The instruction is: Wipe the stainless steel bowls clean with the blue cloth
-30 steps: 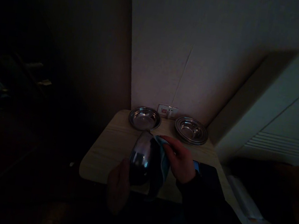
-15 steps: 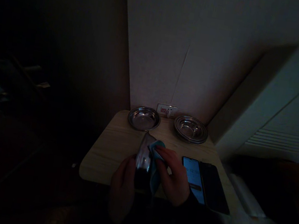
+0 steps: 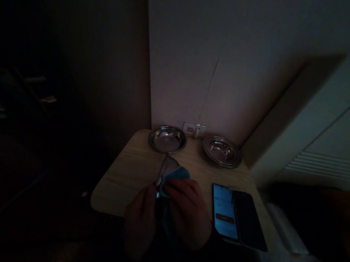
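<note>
My left hand is closed on the near-left edge of a shiny metal bowl, tipped up on its side in front of me. A blue cloth is bunched under the fingers of my right hand, which presses it against the bowl's outer face. The cloth and both hands cover most of the bowl, and its lower part is lost in the dark. Beyond it, a shallow steel dish lies on the wooden table.
Several nested steel dishes stand at the back right of the table. A lit phone lies right of my hand, beside a dark flat case. A wall socket is behind the table. The room is very dim.
My right hand and the cloth have moved left and down across the bowl, hiding more of it. My left hand keeps its hold, shifted slightly left.
</note>
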A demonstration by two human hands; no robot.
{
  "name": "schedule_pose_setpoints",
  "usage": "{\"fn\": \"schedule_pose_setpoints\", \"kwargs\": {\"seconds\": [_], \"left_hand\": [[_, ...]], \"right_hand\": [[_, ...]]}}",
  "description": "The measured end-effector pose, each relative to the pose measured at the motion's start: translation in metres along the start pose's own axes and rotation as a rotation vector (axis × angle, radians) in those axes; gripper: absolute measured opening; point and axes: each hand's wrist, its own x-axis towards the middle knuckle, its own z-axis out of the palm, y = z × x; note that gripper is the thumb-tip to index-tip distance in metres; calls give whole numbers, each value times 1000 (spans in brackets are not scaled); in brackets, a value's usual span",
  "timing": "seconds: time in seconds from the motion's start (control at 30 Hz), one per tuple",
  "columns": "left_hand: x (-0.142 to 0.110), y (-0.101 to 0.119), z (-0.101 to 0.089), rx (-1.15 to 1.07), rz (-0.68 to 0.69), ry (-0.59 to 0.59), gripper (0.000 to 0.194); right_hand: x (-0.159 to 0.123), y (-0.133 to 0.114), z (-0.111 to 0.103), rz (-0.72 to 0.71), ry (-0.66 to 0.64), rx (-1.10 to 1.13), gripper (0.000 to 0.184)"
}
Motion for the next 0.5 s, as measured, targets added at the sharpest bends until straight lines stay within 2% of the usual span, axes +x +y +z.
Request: {"fn": "schedule_pose_setpoints", "kwargs": {"seconds": [0.13,0.27,0.4,0.5], "left_hand": [[2,-3,-1,17,41,49,44],[6,-7,-6,20,50,42,45],[7,-10,-9,12,60,33,46],[7,-11,-9,10,78,-2,47]], "right_hand": [[18,2,3,19,-4,-31,23],[16,-2,5,-123,-80,-7,26],[15,-1,3,-84,-58,-51,28],[15,2,0,-132,-121,-46,29]]}}
